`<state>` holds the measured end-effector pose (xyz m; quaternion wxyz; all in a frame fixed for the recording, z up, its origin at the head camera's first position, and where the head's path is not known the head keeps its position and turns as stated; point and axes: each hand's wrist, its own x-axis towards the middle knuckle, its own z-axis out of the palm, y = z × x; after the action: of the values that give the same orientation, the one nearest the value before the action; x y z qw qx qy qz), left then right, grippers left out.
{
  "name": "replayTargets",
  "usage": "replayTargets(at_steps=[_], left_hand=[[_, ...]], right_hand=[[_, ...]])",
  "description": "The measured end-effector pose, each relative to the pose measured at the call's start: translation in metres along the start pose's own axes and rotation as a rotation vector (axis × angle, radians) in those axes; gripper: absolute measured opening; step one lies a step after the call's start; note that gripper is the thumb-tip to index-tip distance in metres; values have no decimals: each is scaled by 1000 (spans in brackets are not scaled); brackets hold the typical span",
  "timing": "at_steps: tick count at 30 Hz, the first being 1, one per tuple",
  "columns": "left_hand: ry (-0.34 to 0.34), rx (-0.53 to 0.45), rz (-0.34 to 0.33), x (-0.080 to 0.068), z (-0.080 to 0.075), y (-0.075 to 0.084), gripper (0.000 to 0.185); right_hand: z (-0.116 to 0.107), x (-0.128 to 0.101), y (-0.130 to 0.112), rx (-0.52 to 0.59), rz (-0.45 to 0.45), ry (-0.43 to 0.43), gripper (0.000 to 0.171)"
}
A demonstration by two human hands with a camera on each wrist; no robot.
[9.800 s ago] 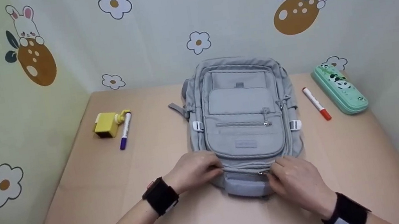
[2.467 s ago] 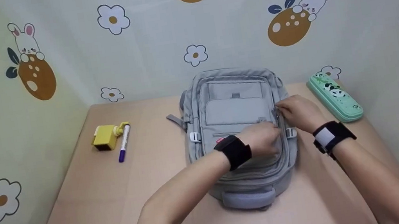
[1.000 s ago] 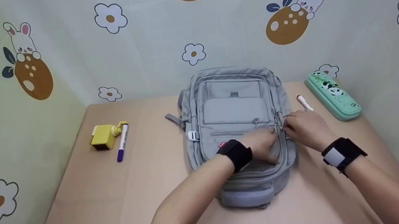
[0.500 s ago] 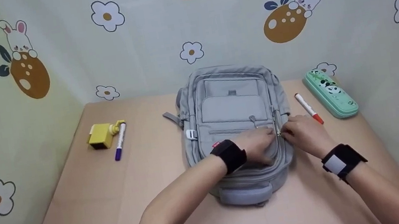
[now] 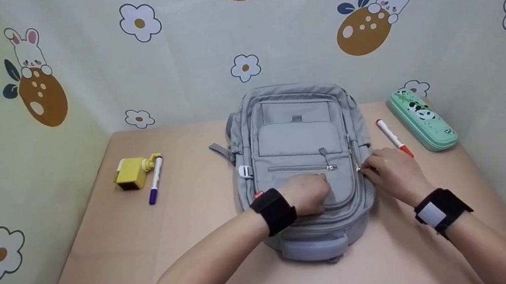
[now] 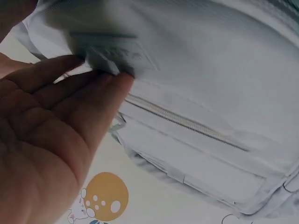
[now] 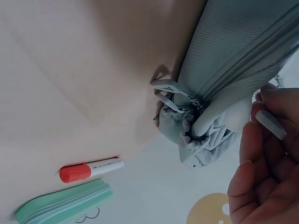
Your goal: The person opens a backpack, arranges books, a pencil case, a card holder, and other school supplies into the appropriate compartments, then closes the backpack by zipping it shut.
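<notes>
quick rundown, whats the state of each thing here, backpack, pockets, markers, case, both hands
backpack: lying flat on the table, front up
front pocket zipper: closed
left hand: flat on the backpack front, fingers straight
right hand: pinching a zipper pull at the backpack's right side
red marker: capped, lying loose
purple marker: capped, beside the yellow block
green pencil case: closed

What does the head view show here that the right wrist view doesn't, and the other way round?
Only the head view shows the left hand resting on the front pocket, the yellow block with the purple-capped marker, and the patterned wall. Only the right wrist view shows, close up, the gathered side strap and the fingertips pinching a pale zipper pull. Both show the grey backpack, the right hand, the red-capped marker and the green pencil case.
</notes>
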<state>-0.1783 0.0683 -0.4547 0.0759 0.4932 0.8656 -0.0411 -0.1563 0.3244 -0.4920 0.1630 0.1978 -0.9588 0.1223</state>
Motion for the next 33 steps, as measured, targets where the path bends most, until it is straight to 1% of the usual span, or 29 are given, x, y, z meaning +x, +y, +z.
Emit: replayTargets(at_steps=[3,7,11,17,21,27,33], left_hand=[[15,5,10,1,2,-1,12],[30,6,28,2,4,-1,8],[35,-5,37,2,6,-2,9],[59,7,62,1,8,-5,13],[76,15,75,0,8,-7,13],[59,-33,70,-7,7,-10,12],[49,-41,78,-23,8,-14,14]], right_hand=[[-2,-4,-1,9,-3,16,9],[-5,-12,-5,19,-5,35,10],[-12,-20,-17,39,38,-16,11],[-22,-31,-44,158,121,-135,13],[-24,-35,-55,215,153,-170,13],[-22,-36,-57,187,170,-156,13],[-23,-39,-56,158,211,-166,10]])
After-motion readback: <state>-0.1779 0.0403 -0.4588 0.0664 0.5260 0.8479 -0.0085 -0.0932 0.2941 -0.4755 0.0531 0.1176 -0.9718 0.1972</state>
